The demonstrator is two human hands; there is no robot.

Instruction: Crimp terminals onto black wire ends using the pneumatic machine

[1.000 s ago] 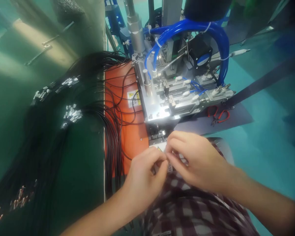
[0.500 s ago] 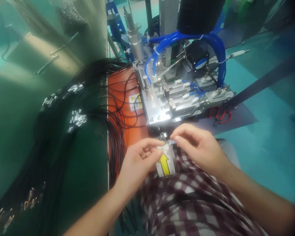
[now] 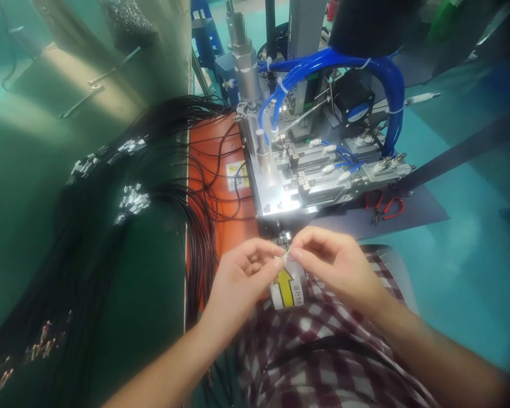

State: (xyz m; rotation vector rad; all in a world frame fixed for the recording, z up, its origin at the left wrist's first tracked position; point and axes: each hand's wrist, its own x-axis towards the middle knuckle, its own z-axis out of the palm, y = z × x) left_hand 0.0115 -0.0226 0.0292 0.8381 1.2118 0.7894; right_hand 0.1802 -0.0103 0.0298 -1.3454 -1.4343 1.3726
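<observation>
In the head view my left hand (image 3: 244, 272) is closed in a pinch, thumb and forefinger meeting on a small bit of thin wires (image 3: 286, 254). My right hand (image 3: 338, 258) pinches the same fine strands from the other side, its fingertips almost touching the left ones. The wires look pale with a hint of green; the rest of them is hidden by my fingers. Right behind the fingertips is a small metal fitting (image 3: 285, 237) at the machine's front. Below them a white label with a yellow arrow (image 3: 286, 289) shows on a rounded part.
A metal machine (image 3: 280, 195) with blue air hoses (image 3: 323, 59) stands ahead. Red-handled pliers (image 3: 382, 211) lie to its right. Black cables (image 3: 202, 226) run over an orange plate (image 3: 233, 232) onto the green table (image 3: 153, 300) at left, where bundles have shiny metal ends (image 3: 132, 203).
My right hand has come in toward the left, and its fingertips now pinch the thin wires. The left hand stays nearly in place. The view has shifted slightly.
</observation>
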